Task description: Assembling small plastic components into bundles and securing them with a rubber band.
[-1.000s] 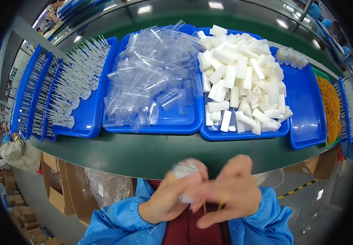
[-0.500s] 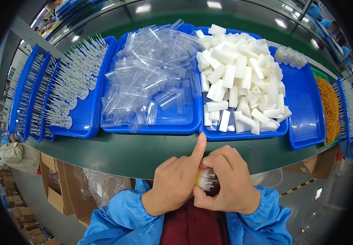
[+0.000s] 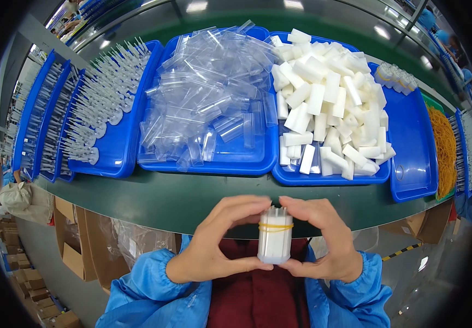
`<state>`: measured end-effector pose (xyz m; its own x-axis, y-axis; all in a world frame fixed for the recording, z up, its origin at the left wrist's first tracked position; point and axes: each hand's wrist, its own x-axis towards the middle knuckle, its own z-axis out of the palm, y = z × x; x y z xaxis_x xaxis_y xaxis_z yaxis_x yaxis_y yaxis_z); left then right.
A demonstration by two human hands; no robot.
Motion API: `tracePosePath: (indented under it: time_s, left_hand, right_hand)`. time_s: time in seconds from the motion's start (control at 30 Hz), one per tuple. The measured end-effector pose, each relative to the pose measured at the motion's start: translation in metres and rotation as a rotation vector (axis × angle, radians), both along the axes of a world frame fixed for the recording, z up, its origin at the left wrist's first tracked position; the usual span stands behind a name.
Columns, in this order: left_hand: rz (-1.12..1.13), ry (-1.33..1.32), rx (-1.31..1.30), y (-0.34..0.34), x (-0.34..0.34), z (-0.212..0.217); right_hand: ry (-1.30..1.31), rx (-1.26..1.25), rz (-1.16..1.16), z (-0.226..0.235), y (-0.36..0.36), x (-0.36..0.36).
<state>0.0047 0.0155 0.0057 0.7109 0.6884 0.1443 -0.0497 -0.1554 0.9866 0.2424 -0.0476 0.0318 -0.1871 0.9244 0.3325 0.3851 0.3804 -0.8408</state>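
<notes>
Between both hands, in front of the bench edge, is a small bundle of white and clear pieces [image 3: 275,243] with a yellow rubber band [image 3: 276,226] around its upper part. It stands upright, short prongs showing at its top. My left hand [image 3: 219,240] grips it from the left, thumb at the lower end and fingers at the top. My right hand [image 3: 323,238] mirrors this on the right side. Beyond the hands lie a blue tray heaped with clear plastic tubes [image 3: 203,104] and another piled with white foam blocks [image 3: 323,104].
At the left, blue trays hold white pronged parts [image 3: 105,98]. On the right, a blue tray [image 3: 413,147] carries several banded bundles [image 3: 395,78] at its far end. Beside it lies a heap of yellow rubber bands [image 3: 442,147]. Cardboard boxes [image 3: 75,240] stand below the bench.
The bundle has turned from lying sideways, prongs to the right, to upright. My left index finger no longer points outward, and my hands now hold the bundle at both ends.
</notes>
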Motion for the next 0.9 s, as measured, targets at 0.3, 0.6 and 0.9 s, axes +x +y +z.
tracePosePath:
  time_s: [0.3,0.6,0.9]
  left_hand:
    - [0.18,0.141,0.387,-0.003,0.003,0.005]
    - [0.059,0.235,0.511,0.004,0.005,0.015]
    - [0.011,0.069,0.098,0.011,0.009,0.015]
  right_hand:
    - [0.029,-0.073,0.115,-0.012,0.001,0.005]
    - [-0.143,-0.038,0.117,0.002,0.001,0.008]
    - [0.262,-0.16,-0.032,-0.011,-0.008,0.005]
